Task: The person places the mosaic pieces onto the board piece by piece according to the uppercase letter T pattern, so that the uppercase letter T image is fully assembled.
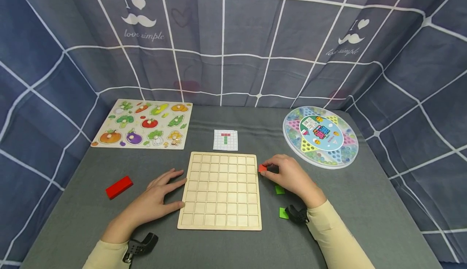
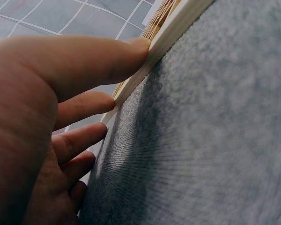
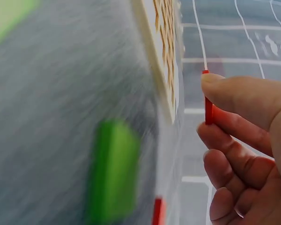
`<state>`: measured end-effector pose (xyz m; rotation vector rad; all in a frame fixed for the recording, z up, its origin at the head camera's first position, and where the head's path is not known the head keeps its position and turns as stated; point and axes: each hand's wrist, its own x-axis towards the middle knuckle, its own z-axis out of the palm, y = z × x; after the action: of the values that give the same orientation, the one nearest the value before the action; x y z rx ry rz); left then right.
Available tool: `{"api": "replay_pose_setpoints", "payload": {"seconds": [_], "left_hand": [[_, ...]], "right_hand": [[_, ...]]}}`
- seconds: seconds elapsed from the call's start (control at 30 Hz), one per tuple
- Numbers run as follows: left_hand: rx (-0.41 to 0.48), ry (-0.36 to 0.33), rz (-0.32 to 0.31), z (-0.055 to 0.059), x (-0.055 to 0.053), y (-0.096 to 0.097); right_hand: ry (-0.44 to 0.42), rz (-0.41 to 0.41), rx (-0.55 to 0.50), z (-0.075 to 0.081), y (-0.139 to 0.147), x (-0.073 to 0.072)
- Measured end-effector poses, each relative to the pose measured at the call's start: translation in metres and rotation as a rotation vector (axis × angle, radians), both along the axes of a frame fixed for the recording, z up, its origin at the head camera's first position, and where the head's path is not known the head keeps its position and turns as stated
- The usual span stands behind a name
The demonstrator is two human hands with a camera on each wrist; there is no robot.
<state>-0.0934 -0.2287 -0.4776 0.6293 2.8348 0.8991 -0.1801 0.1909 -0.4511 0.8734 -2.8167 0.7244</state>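
A square wooden grid board lies flat on the table, its cells bare. The thumb and index finger of my left hand touch its left edge, the fingers spread. Beside the board's upper right edge, my right hand pinches a small flat red tile between thumb and fingers, off the table. Below that hand lie a green tile and a second green tile, close to the right wrist. Another red tile shows at the bottom of the right wrist view; the hand hides it in the head view.
Behind the board lies a pattern card with a red and green T. A vegetable puzzle board lies back left, a round game board back right. A red block rests left of my left hand. Checked curtains surround the table.
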Motion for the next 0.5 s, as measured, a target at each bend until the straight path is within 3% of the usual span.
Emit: {"api": "replay_pose_setpoints", "payload": {"seconds": [0.5], "left_hand": [[0.007,0.01,0.001,0.002,0.001,0.001]], "right_hand": [[0.025,0.143,0.078,0.013,-0.082,-0.02]]}}
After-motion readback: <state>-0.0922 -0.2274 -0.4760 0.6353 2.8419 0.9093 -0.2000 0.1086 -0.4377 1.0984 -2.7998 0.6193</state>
